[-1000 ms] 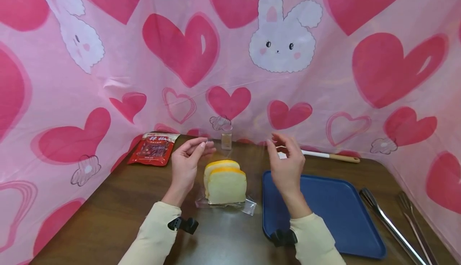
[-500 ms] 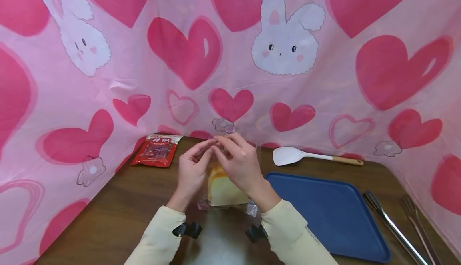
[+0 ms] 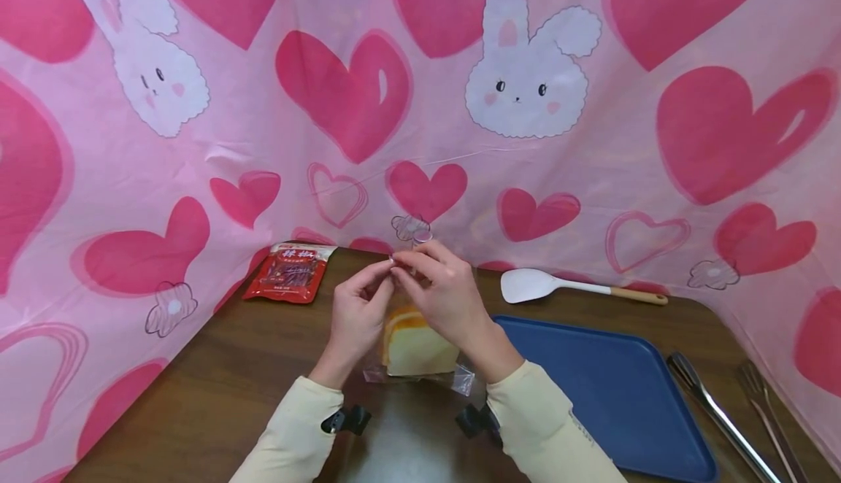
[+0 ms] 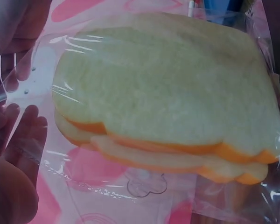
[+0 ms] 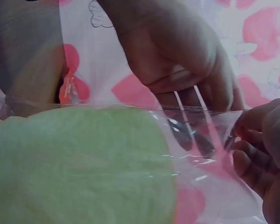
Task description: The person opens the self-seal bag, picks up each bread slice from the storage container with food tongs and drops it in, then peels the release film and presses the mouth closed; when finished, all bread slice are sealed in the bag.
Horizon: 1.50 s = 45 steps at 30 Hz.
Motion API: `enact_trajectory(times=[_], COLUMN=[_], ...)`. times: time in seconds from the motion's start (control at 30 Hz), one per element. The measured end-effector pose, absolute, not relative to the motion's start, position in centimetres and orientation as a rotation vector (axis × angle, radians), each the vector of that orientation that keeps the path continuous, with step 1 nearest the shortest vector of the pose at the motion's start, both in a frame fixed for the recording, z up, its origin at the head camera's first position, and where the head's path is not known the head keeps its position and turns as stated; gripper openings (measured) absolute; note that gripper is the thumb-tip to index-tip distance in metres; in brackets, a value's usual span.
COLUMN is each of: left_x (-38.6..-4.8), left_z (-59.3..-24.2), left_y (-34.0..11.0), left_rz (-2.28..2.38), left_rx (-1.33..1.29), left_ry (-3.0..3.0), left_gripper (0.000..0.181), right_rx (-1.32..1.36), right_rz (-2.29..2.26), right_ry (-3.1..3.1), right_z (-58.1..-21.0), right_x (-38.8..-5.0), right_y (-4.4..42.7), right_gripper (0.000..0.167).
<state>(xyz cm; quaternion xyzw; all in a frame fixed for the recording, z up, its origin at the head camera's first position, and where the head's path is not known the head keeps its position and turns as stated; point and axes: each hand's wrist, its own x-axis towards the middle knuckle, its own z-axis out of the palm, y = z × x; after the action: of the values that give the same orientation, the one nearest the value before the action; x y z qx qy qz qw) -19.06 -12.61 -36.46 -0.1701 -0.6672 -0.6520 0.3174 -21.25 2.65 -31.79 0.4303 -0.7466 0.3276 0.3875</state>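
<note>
Slices of bread [image 3: 420, 352] with an orange crust stand inside a clear plastic bag [image 3: 463, 379] near the middle of the table. Above them, the left hand [image 3: 358, 311] pinches the bag's top edge between thumb and fingers. Close against it, the right hand [image 3: 450, 297] pinches the same top edge, its thumb and index finger almost meeting the left fingertips. In the left wrist view the bread [image 4: 168, 88] shows through the film, two slices lying face to face. The right wrist view has the bag's upper corner at the right hand [image 5: 266, 144], beside the left hand [image 5: 177, 51].
A blue tray [image 3: 611, 395] lies to the right, with metal tongs [image 3: 723, 414] and another metal utensil [image 3: 765, 403] beyond it. Behind the tray rests a white spatula [image 3: 532, 285] with a wooden handle. A red packet [image 3: 285, 275] is at the back left; pink printed cloth surrounds the table.
The right hand has come left from above the tray's back edge to meet the left hand over the bread. Both hands now pinch the bag's top together.
</note>
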Motion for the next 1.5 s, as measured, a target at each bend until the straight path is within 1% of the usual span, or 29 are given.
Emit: enact_trajectory(times=[0.17, 0.37, 0.63, 0.93, 1.4, 1.5], left_x=[-19.2, -19.5, -19.3, -19.3, -18.6, -18.6], left_z=[-36.6, -36.7, -36.3, -36.0, -35.6, -35.5], left_y=[-12.8, -13.1, -13.3, -13.2, -12.9, -12.8], left_rz=[-1.587, -1.425, -1.320, -1.289, -1.438, -1.466], left_rx=[-0.519, -0.612, -0.615, -0.653, -0.574, -0.560], left_ry=[-1.751, -1.750, -1.817, -1.817, -1.925, -1.937], left_gripper=[0.021, 0.021, 0.024, 0.025, 0.026, 0.024], right_rx=[1.116, 1.127, 1.102, 1.050, 0.934, 0.866], right_rz=[0.787, 0.669, 0.473, 0.414, 0.605, 0.671], right_ry=[-1.945, -1.964, -1.885, -1.909, -1.909, -1.896], right_z=[-30.8, -30.3, -31.0, -31.4, -32.2, -32.2], right_x=[-20.7, -20.3, -20.3, -20.4, -21.3, -21.7], right_y=[3.2, 3.6, 3.5, 3.4, 3.5, 3.8], right_gripper=[0.022, 0.019, 0.019, 0.023, 0.017, 0.012])
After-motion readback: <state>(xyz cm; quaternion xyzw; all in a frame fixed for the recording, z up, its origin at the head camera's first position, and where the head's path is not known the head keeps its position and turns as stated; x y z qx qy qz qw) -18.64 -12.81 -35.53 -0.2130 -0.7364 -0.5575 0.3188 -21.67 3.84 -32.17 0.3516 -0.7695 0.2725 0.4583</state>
